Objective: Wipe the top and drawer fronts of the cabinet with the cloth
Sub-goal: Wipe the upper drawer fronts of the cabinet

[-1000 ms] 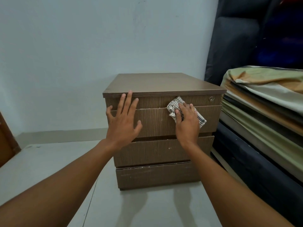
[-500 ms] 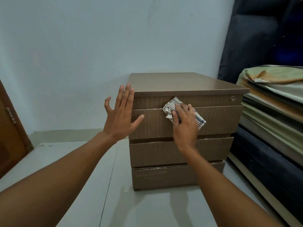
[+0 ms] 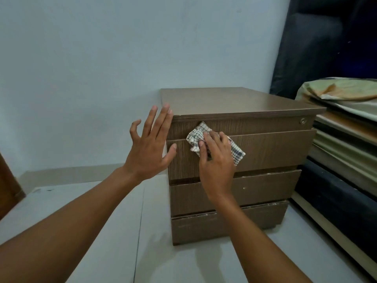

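A pale blue wall (image 3: 91, 68) and a light floor (image 3: 114, 231) frame a low brown wood-grain cabinet (image 3: 265, 152) with stacked drawer fronts and a small round lock (image 3: 302, 120) at its upper right. The right hand (image 3: 217, 162) presses a crumpled white cloth (image 3: 196, 136) with dark checks flat against the upper drawer front near its left end, fingers laid over it. The left hand (image 3: 150, 150) is spread open, empty, at the cabinet's left front corner.

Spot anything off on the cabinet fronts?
Yes: the drawer fronts sit unevenly, with a tilted gap under the upper one, and pale chipped flecks along the lower drawers' top edges. The cloth is crumpled, nothing spilled.
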